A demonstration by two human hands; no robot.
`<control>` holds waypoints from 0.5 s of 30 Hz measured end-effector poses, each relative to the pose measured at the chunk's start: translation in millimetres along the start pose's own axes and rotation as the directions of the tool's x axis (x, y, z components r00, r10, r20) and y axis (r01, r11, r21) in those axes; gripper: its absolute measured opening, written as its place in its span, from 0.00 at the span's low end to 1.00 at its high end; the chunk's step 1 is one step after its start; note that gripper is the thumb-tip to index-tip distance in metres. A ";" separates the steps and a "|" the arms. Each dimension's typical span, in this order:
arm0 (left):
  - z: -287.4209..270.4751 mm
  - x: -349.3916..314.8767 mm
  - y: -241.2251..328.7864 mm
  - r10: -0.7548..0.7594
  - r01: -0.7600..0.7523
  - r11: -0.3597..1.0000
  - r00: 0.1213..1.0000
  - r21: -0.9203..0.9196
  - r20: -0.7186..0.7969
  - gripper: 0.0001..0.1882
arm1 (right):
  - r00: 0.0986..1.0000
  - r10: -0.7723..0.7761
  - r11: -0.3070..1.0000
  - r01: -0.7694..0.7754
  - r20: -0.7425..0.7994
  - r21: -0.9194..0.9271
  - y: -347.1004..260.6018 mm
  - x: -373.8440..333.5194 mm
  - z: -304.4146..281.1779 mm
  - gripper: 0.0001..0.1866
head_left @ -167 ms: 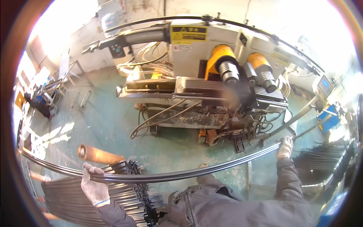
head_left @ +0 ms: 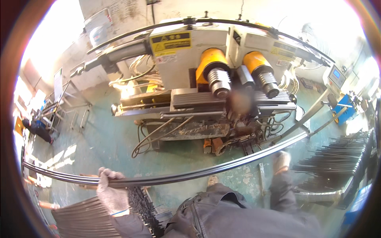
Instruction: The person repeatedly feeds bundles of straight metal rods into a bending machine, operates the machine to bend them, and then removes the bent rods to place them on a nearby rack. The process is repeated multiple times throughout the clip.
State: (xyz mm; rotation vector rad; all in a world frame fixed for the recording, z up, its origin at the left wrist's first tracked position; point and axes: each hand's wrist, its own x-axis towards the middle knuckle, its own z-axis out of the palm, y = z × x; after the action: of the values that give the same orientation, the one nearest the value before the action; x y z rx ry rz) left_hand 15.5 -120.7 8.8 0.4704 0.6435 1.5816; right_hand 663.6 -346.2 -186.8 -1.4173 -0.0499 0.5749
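Several long dark metal tubes [head_left: 190, 176] run across my front, from the far left to the right. My left hand [head_left: 112, 192], in a pale knit glove with a blue cuff edge, is closed around them left of my body. Just under the tubes, toward their right end, is my gloved right hand [head_left: 281, 161]. It is blurred, its fingers do not show clearly, and I cannot tell whether it touches the tubes. Below my left hand lies a large stack of similar dark tubes [head_left: 81, 216], partly hidden by my left arm.
A large machine [head_left: 190, 59] with two orange-covered, ribbed cylinders stands ahead. A control panel [head_left: 336, 76] on a post is at its right. Another pile of dark rods [head_left: 333, 158] sits on a rack at right. A person in dark clothes [head_left: 37, 131] is at far left.
My right hand has come away from the tubes' right end, moving left and down. The tubes' right end now reaches farther right and up. The view has shifted slightly.
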 end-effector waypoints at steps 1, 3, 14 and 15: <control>22.3 7.9 -26.8 -0.051 0.050 0.998 0.998 0.025 0.027 0.10 | 0.958 0.024 0.927 -0.127 0.285 0.352 0.7 -18.4 28.2 0.26; 57.6 22.6 -72.3 -0.166 0.166 0.986 0.980 0.009 0.110 0.13 | 0.831 0.101 0.579 -0.497 0.547 0.647 0.4 -60.3 92.1 0.28; 51.3 178.6 -30.1 -0.047 0.029 0.992 0.988 0.122 0.149 0.22 | 0.992 0.121 0.755 -0.078 -0.022 0.651 -92.9 43.2 158.8 0.11; 42.9 193.1 -31.3 -0.030 0.007 0.991 0.985 0.137 0.167 0.21 | 0.991 0.106 0.772 -0.030 -0.082 0.635 -94.0 48.8 163.7 0.12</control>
State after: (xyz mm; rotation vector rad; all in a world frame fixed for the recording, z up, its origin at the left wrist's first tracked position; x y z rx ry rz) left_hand 44.6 77.4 7.1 0.6911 0.6260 1.4675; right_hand 678.3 -180.8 -84.6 -0.7825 0.2703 0.5033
